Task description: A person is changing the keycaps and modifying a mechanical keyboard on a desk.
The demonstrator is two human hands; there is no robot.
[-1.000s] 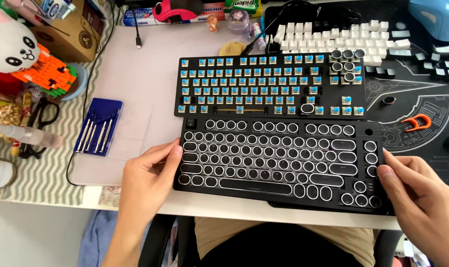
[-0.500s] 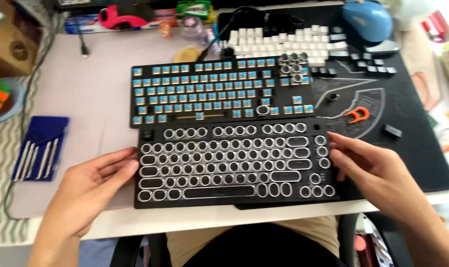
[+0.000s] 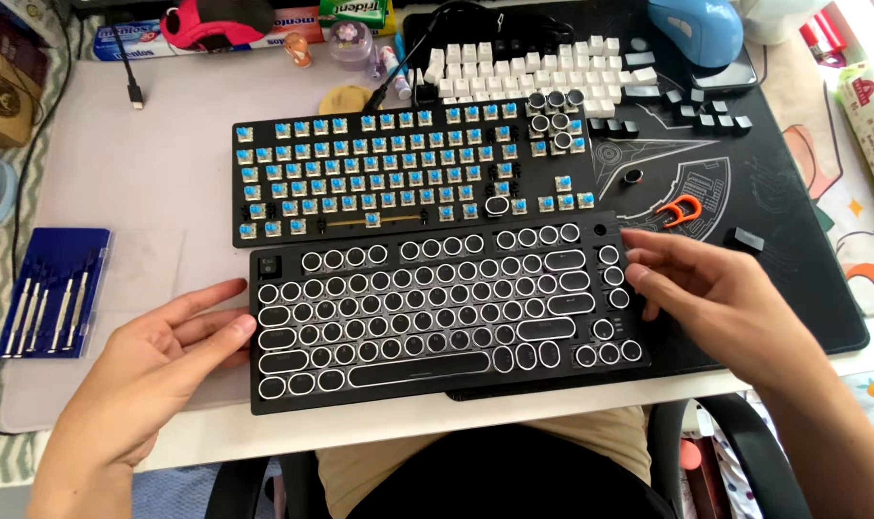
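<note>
A: Where does the black rectangular keyboard with round, white-ringed typewriter-style keycaps (image 3: 447, 312) lie?

B: It lies on the pale tabletop (image 3: 149, 173) at the near edge, square in front of the person, with its right end over the black printed desk mat (image 3: 793, 192). Its long axis runs from nine o'clock to three o'clock, tilted a little so the right end sits farther from the person.

A: And the hands?

B: The left hand (image 3: 163, 351) lies open at the nine o'clock end, fingers stretched out flat, the fingertips touching the short left edge. The right hand (image 3: 716, 293) is open too, fingers loosely spread over the three o'clock end, the tips resting on or just above the outermost column of round keys; which of the two cannot be told. Neither hand grips anything.

A: Which hand is nearer?

B: Both are about equally close, one at each short end, so the keyboard lies between them along its length.

A: What lies around it?

B: At twelve o'clock, just beside it, sits a black keyboard base with bare blue switches (image 3: 408, 173), a few round caps fitted at its right. Beyond that lies a heap of loose white square keycaps (image 3: 524, 72). At ten o'clock of the left hand lies a blue case of small screwdrivers (image 3: 52, 293). At one o'clock of the right hand lies an orange keycap puller (image 3: 682, 210).
</note>
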